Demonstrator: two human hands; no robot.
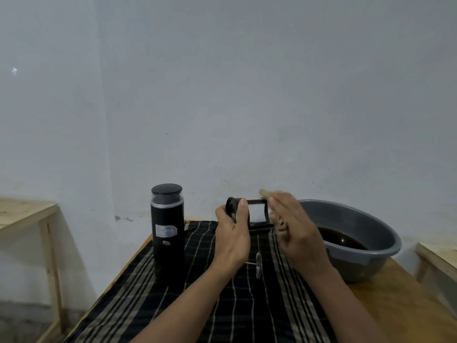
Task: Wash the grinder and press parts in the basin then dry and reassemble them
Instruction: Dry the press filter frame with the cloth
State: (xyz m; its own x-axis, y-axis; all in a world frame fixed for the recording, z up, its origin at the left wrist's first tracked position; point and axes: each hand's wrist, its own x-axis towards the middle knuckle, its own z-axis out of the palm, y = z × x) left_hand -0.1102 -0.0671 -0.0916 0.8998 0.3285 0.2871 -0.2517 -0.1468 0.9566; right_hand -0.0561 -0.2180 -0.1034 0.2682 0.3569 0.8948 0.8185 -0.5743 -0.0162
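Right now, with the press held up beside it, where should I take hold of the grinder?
Wrap the hand round the grinder at mid-body, below the clear top, coming from its left or front, I'd say. It stands upright on the striped cloth, a plain cylinder, and the left hand holding the press crowds its right side.

A cloth point(222, 305) covers the left and middle of the worktop point(400, 300), which stands against the wall. The grinder point(168, 233) stands upright on the cloth's far left part. The basin point(385, 233) sits on the worktop's far right, beside the cloth, with liquid in it. Between them the left hand point(232, 236) holds the press point(257, 214) sideways above the cloth, the right hand point(296, 231) at its right end. A plunger filter point(258, 264) lies on the cloth between the wrists.
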